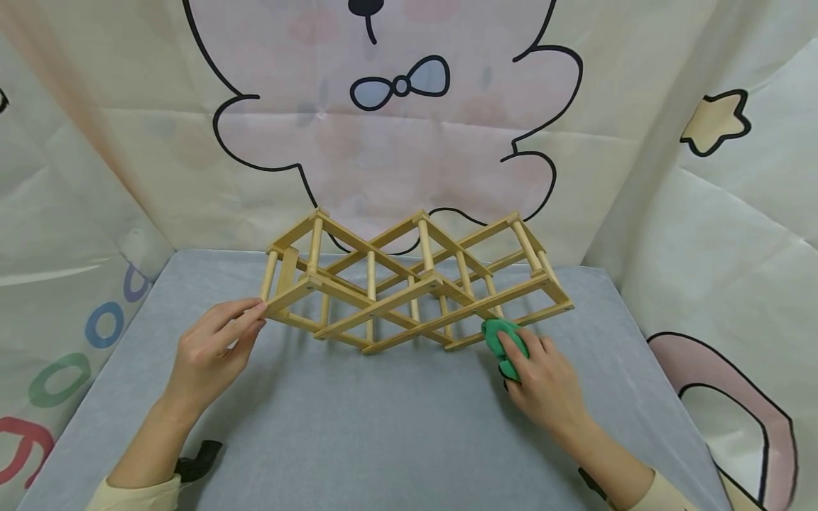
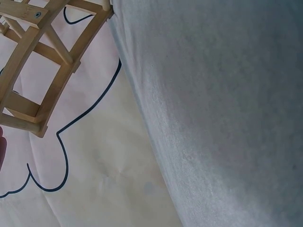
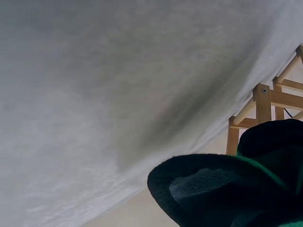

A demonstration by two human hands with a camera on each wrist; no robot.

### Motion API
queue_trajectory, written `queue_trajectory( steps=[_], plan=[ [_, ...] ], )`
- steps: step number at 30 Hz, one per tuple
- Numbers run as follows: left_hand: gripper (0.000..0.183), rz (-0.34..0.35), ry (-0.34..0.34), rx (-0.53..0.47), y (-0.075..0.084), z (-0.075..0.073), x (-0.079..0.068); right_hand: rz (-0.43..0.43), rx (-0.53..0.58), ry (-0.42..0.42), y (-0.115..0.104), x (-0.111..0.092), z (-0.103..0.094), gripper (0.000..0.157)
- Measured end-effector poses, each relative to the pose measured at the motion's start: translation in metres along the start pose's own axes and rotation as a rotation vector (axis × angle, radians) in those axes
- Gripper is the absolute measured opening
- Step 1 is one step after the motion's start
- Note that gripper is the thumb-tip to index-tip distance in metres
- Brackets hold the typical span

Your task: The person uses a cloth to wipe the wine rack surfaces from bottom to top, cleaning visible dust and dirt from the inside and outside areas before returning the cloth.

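- Head view: the rack [image 1: 378,306], made of pale, smooth wood, stood toward the far side of the table [image 1: 383,433]; its flat slats crossed in zigzag diamonds, with round dowels joining front and back.
- The left hand [image 1: 207,351] pinched the rack's near left corner, thumb and forefinger drawn close on the wood.
- The right hand [image 1: 546,383] held a bunched green cloth [image 1: 501,337], fingers bent over its soft folds, at the rack's lower front slats, right of centre.
- The table wore a matt blue-grey covering; pale sleeves [image 1: 137,495] showed at the wrists.
- Behind hung a creased cream backdrop [image 1: 645,106], printed with a rounded pink figure, a blue bow tie [image 1: 401,86] and a yellow star [image 1: 712,124].
- Left wrist view: the rack's end filled the upper left corner, showing grain, square-cut slat ends and a metal screw [image 2: 38,14]; only a sliver of finger showed beside it.
- Right wrist view: the cloth's rounded, dark folds, edged in green, overlapped the rack; they lay in shadow, so the fuzzy nap was probably plush. The fingers could not be made out there.
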State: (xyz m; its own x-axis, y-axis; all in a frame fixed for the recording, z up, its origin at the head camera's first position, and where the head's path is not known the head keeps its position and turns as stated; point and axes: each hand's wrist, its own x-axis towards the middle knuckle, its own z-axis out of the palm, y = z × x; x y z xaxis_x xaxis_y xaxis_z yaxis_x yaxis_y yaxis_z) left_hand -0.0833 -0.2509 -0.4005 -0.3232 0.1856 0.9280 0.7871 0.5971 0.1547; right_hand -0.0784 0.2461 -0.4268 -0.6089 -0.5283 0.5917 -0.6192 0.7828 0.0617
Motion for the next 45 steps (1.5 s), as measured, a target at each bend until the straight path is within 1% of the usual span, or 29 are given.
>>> queue_trajectory(
  steps=[4,7,14,20,23,27,33,38,45],
  plan=[
    [0.034,-0.001,0.003,-0.001,0.000,-0.001,0.000,0.001,0.000,-0.018,0.003,-0.003,-0.001,0.066],
    [0.033,-0.001,0.000,-0.002,0.000,-0.001,0.000,0.015,0.002,-0.015,0.006,-0.004,-0.004,0.065],
    [0.034,-0.007,-0.005,-0.004,0.000,0.000,0.001,0.077,0.007,0.056,0.021,-0.006,-0.017,0.059],
    [0.035,-0.013,-0.004,-0.001,0.001,0.000,0.002,0.128,-0.060,0.098,0.035,-0.010,-0.029,0.052],
    [0.036,-0.014,-0.004,0.002,0.002,0.000,0.002,0.146,-0.103,0.149,0.041,-0.011,-0.032,0.052],
    [0.036,-0.017,-0.002,-0.002,0.003,0.000,0.003,0.169,-0.124,0.224,0.046,-0.013,-0.035,0.053],
    [0.037,-0.020,0.000,-0.003,0.003,0.001,0.004,0.168,-0.136,0.285,0.051,-0.014,-0.037,0.052],
    [0.037,-0.020,-0.007,-0.006,0.003,0.000,0.003,0.143,-0.134,0.343,0.050,-0.007,-0.036,0.050],
    [0.037,-0.018,-0.010,-0.002,0.002,0.000,0.002,0.107,-0.115,0.456,0.042,0.011,-0.035,0.046]
  ],
)
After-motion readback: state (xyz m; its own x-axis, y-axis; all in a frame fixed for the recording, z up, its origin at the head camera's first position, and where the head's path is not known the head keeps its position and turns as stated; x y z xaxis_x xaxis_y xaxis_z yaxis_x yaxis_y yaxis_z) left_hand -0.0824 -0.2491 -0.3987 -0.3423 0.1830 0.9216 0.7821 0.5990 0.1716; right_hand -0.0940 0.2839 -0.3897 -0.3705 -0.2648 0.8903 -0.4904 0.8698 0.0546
